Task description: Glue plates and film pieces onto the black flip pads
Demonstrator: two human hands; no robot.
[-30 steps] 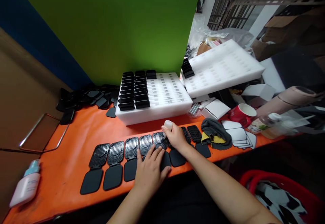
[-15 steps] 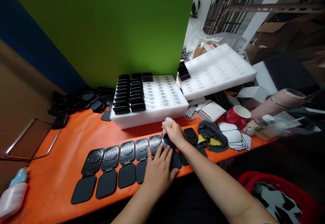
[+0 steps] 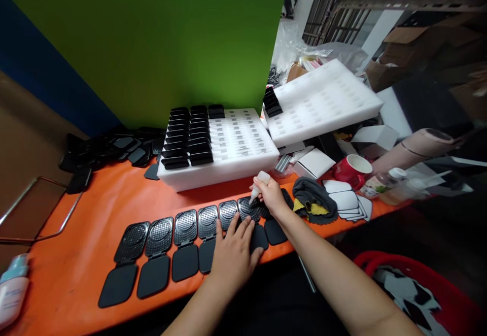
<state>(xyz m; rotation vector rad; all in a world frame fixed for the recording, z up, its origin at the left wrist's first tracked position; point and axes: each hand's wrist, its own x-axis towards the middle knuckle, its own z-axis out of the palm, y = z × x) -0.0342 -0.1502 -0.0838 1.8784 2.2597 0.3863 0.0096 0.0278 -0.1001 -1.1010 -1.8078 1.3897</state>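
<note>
A row of black hinged pieces (image 3: 159,236) lies opened out along the front of the table, each with a gridded half at the back and a smooth flat half in front. My left hand (image 3: 235,252) rests palm down on the pieces right of the row's middle, fingers spread. Above the gridded half (image 3: 248,215) just past its fingertips, my right hand (image 3: 271,195) grips a small white squeeze bottle (image 3: 263,176). The bottle is tilted, nozzle down, its tip at or close to the grid; contact cannot be made out.
Behind the row stands a white foam block (image 3: 224,171) with black pieces slotted on its left side. A second foam block (image 3: 323,105) leans back right. A grey cloth (image 3: 314,199), white cut sheets (image 3: 348,201), a red mug (image 3: 352,171) and bottles sit right. Black pieces (image 3: 114,148) are heaped left.
The bottle in my right hand has moved right across the same gridded half, and its nozzle shows more clearly. My left hand stays on the pieces. The whole view has shifted slightly.
</note>
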